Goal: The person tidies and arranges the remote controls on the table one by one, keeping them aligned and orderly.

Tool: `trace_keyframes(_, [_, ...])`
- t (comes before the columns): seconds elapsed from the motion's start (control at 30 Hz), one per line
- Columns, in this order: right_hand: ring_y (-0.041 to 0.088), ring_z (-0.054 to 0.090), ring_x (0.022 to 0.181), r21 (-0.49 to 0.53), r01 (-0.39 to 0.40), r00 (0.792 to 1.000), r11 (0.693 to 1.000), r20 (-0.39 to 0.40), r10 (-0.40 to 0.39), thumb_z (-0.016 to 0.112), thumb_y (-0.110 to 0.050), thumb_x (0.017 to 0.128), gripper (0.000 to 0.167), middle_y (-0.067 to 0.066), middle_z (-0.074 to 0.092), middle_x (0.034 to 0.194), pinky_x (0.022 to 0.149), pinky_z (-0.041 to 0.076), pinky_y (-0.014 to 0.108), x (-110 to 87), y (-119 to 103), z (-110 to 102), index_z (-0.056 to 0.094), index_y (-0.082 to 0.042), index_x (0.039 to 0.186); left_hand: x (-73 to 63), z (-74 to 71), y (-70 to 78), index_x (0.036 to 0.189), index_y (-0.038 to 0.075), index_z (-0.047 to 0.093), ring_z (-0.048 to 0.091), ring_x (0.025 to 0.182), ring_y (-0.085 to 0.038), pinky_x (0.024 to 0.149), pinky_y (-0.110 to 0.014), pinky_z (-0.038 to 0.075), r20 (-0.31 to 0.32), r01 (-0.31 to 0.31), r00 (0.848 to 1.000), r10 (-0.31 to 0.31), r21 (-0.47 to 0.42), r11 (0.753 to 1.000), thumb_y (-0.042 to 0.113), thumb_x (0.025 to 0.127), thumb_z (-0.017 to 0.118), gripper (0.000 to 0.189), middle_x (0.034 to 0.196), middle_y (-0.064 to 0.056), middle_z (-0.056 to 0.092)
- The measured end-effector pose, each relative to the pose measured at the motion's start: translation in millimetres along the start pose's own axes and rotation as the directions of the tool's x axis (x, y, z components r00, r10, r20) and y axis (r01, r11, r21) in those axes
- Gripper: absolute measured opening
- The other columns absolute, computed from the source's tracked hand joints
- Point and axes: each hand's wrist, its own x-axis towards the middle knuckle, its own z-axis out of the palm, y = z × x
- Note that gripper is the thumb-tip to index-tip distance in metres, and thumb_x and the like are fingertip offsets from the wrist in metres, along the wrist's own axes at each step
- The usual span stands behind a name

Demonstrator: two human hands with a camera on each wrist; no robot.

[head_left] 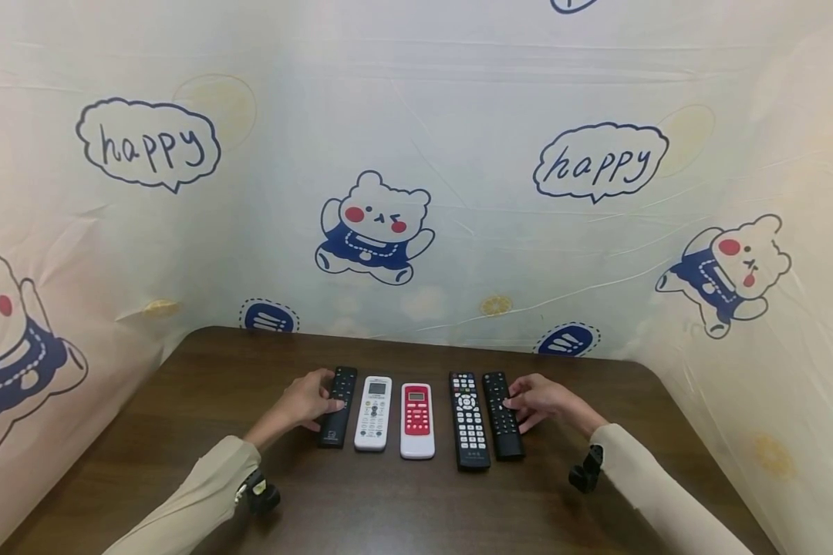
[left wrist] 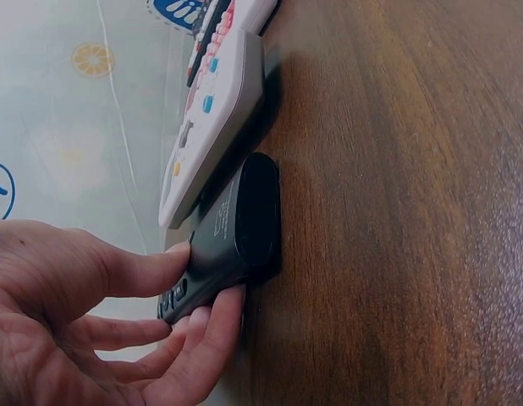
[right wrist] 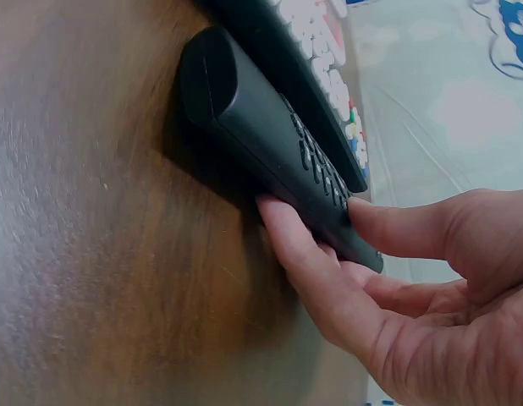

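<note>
My left hand (head_left: 307,398) pinches a slim black remote control (head_left: 336,422) at the left end of a row. In the left wrist view the thumb lies on its button face and the fingers curl at its side and under its edge, the remote (left wrist: 258,211) close over the table. At the row's right end, my right hand (head_left: 544,398) grips another black remote control (head_left: 507,439), thumb on top and fingers at its outer side. Between them lie a white remote (head_left: 371,441), a red and white remote (head_left: 417,445) and a longer black remote with white buttons (head_left: 473,456).
The remotes lie on a dark brown wooden table (head_left: 389,509). Behind and beside it hangs a pale cloth (head_left: 472,100) printed with bears and speech bubbles. A small black camera (head_left: 262,495) sits on the left wrist, another camera (head_left: 586,470) on the right.
</note>
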Motion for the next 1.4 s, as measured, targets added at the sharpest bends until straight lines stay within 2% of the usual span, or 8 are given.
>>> trace_keyframes(0.17, [0.024,0.069,0.081,-0.069,-0.023,1.000,0.997,-0.017,0.022,0.062,-0.004,0.104,0.025,0.019,0.064,0.102,0.074,0.068,0.040,-2.2,-6,2,0.052,0.008,0.124,0.4,0.3,-0.5,0.150,-0.009,0.041,0.068,0.091,-0.035,0.060,-0.037,0.066,0.000,0.004,1.000,-0.004,0.001,1.000,0.002,0.094,0.075,0.066,0.113,-0.029,0.058])
trace_keyframes(0.4, [0.026,0.071,0.081,-0.112,-0.062,0.998,0.992,-0.034,0.058,0.062,-0.001,0.103,0.018,0.018,0.061,0.098,0.071,0.068,0.038,-4.2,-10,3,0.051,0.007,0.116,0.8,0.2,-0.3,0.151,-0.008,0.040,0.067,0.093,-0.036,0.060,-0.037,0.066,0.004,0.011,1.000,-0.011,0.004,1.000,0.002,0.094,0.075,0.067,0.114,-0.029,0.058])
trace_keyframes(1.03, [0.030,0.070,0.087,-0.112,-0.070,0.997,0.991,-0.022,0.068,0.061,0.001,0.103,0.021,0.020,0.060,0.102,0.072,0.068,0.040,-4.8,-11,-1,0.050,0.008,0.119,1.7,-1.0,0.9,0.152,-0.009,0.039,0.068,0.093,-0.036,0.061,-0.037,0.066,0.016,0.003,1.000,-0.004,0.007,1.000,0.003,0.095,0.075,0.069,0.117,-0.031,0.058])
trace_keyframes(1.2, [0.032,0.072,0.089,-0.160,-0.066,0.998,0.985,-0.028,0.062,0.062,0.001,0.102,0.024,0.021,0.062,0.102,0.071,0.068,0.040,-6.9,-17,-2,0.050,0.007,0.122,0.1,-3.3,2.7,0.152,-0.010,0.038,0.068,0.095,-0.038,0.061,-0.037,0.066,0.020,0.005,1.000,-0.005,-0.002,1.000,0.002,0.093,0.075,0.070,0.118,-0.032,0.057])
trace_keyframes(1.4, [0.037,0.073,0.091,-0.219,-0.053,0.998,0.974,-0.044,0.045,0.062,0.000,0.102,0.027,0.022,0.064,0.103,0.070,0.068,0.040,-7.8,-23,-6,0.049,0.007,0.125,-2.2,-4.6,6.1,0.152,-0.010,0.037,0.068,0.097,-0.039,0.061,-0.038,0.066,0.041,0.040,0.998,-0.039,-0.015,0.999,0.002,0.094,0.074,0.070,0.117,-0.031,0.057])
